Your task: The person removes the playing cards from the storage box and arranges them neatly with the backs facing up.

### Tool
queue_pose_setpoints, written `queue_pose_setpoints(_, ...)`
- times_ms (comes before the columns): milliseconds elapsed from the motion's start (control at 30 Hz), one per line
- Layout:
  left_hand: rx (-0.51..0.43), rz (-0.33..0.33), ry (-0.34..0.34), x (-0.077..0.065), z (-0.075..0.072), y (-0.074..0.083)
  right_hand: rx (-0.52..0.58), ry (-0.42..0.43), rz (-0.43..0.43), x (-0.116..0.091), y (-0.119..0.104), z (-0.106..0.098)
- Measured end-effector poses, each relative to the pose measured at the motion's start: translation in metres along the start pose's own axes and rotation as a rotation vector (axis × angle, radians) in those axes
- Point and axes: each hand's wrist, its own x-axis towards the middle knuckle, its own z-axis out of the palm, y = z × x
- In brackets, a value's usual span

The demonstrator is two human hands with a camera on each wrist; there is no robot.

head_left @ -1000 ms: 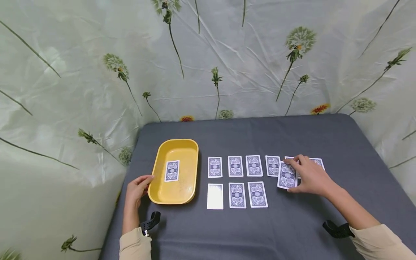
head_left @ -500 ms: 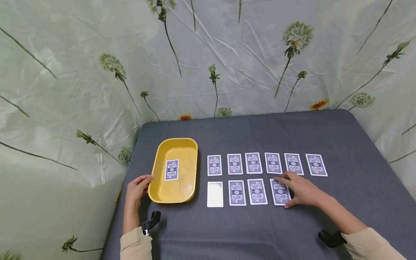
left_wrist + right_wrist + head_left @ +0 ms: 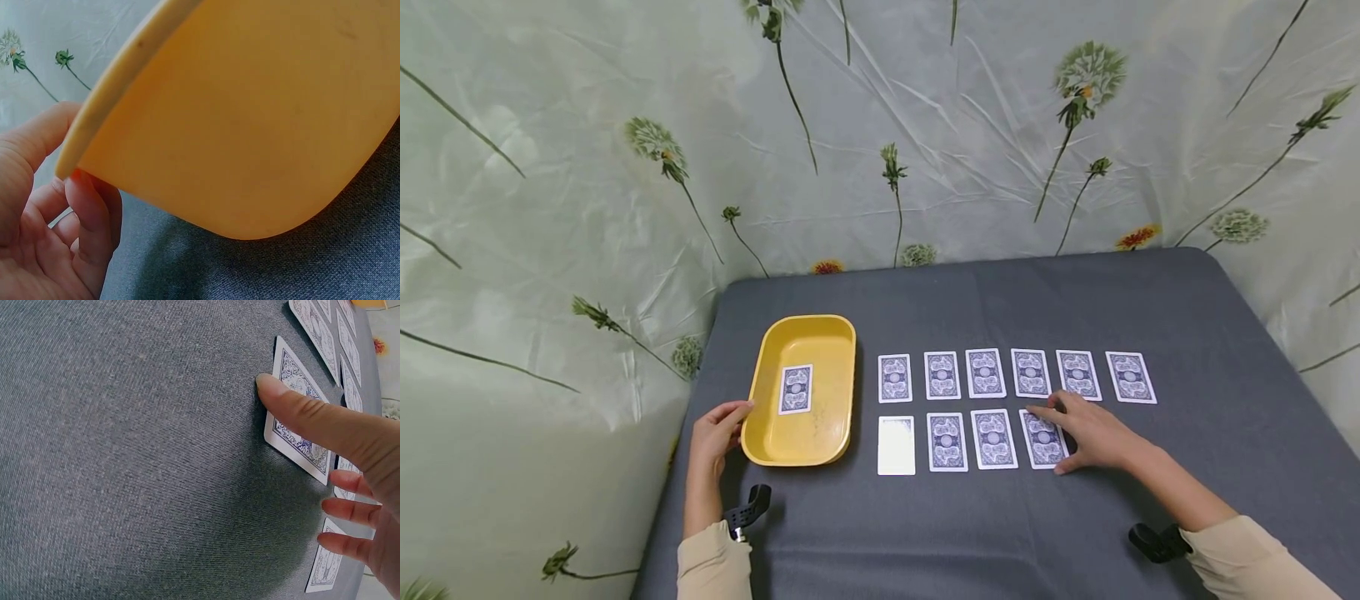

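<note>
At the table's left, my left hand (image 3: 717, 433) pinches the rim of a yellow plastic tray (image 3: 842, 400), thumb above and fingers curled below, as the left wrist view shows at the tray's rim (image 3: 103, 94). One patterned playing card (image 3: 796, 389) lies face down inside the tray. My right hand (image 3: 1101, 429) spans a face-down playing card (image 3: 1042, 440) at the right end of the front row, index fingertip at its far edge. In the right wrist view, the thumb (image 3: 300, 400) lies over the near edge of that card (image 3: 312, 459).
Behind runs a row of several face-down cards (image 3: 984, 372). The front row also has two patterned cards (image 3: 947, 442) and a white-looking card (image 3: 897, 446). A grey cloth (image 3: 925, 533) covers the table; a floral curtain (image 3: 850, 125) hangs behind it.
My right hand has brought the card left and toward me from over the back row, down into line with the front row, then slightly further left. My left hand stays on the tray.
</note>
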Motion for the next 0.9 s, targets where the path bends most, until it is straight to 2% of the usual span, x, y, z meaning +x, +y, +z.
queue_pose_setpoints(100, -0.008, 0.019, 0.002, -0.001, -0.001, 0.000, 0.007, -0.012, 0.009, 0.002, -0.001, -0.002)
queue_pose_setpoints(267, -0.016, 0.010, 0.003, -0.001, -0.002, -0.001, -0.005, -0.016, 0.029, 0.004, -0.003, -0.004)
queue_pose_setpoints(433, 0.002, -0.020, -0.020, 0.001, -0.002, -0.001, -0.018, 0.079, 0.043, 0.013, -0.008, -0.006)
queue_pose_setpoints(667, -0.004, -0.035, -0.017, 0.001, -0.003, 0.002, -0.065, 0.174, 0.062, 0.049, -0.022, -0.017)
queue_pose_setpoints(900, 0.008, -0.030, -0.017, 0.001, 0.000, 0.003, -0.070, 0.275, 0.013, 0.096, -0.041, -0.023)
